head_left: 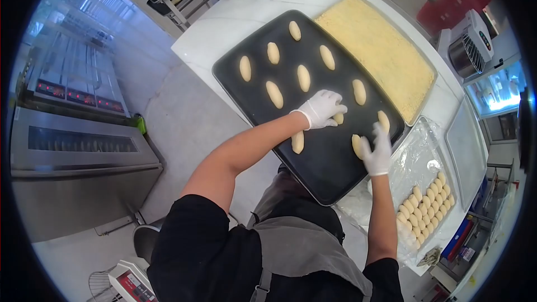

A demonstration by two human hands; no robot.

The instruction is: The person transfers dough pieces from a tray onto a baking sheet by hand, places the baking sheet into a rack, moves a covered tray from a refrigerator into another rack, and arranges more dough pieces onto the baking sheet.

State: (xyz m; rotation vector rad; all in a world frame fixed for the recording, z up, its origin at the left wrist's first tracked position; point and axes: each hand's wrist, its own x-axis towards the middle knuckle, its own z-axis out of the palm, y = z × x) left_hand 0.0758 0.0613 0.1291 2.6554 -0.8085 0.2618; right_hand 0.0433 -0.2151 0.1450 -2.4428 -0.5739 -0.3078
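Observation:
On a large black baking tray [324, 170] lie several pale, oblong dough pieces, spaced apart, such as one dough piece [304, 78] near the tray's middle. My left hand [321, 110], in a white glove, curls its fingers over a small dough piece [339, 118] on the tray. My gloved right hand [378, 154] is at the tray's right side, slightly blurred, its thumb and fingers apart. Its thumb meets or nearly meets a dough piece [357, 146], and its fingertips are by another dough piece [383, 121]. Whether they touch, I cannot tell.
Beyond the black tray sits a tray of yellow crumbs [380, 45]. Rows of dough pieces [428, 207] rest on a plastic-lined tray [411, 156] at right. A rack [182, 0] with loaded trays stands at the back left; a steel oven [84, 151] is at left.

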